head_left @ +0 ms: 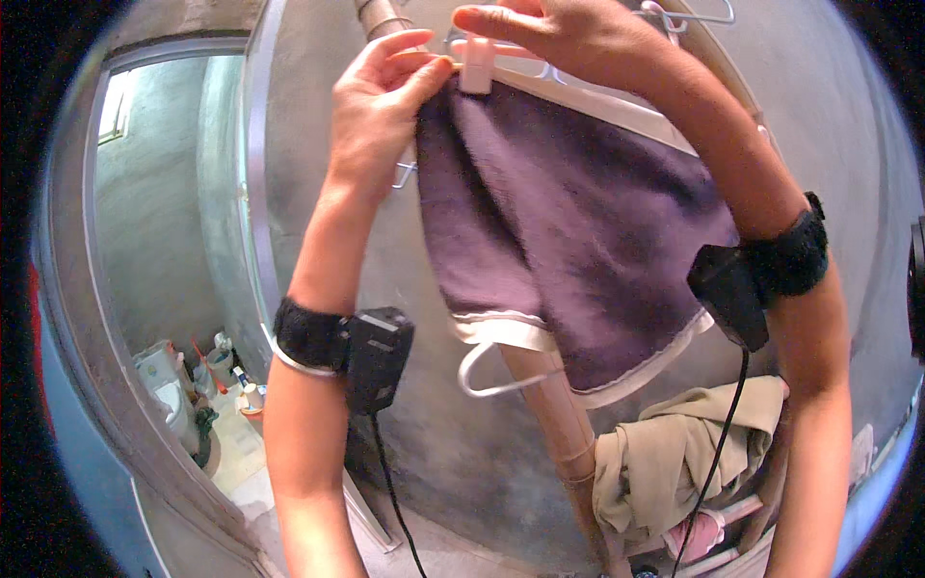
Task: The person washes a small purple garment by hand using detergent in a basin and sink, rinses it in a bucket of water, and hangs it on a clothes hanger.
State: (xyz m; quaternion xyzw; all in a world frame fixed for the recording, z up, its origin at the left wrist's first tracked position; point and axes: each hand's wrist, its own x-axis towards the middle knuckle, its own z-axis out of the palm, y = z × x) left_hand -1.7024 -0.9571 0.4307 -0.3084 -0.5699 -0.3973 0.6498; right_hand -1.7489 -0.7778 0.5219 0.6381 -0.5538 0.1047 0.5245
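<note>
At 12 o'clock, the left hand (378, 106) pinches the purple towel's (568, 231) top corner, fingers closed; the right hand (549, 34) fingers press a pink clothespin (475, 67) onto the white hanger (617, 101).

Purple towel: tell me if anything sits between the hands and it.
Nothing visible does. The left hand already pinches the purple towel at its top corner, and the right hand rests on the pink clothespin clipping it to the white hanger.
</note>
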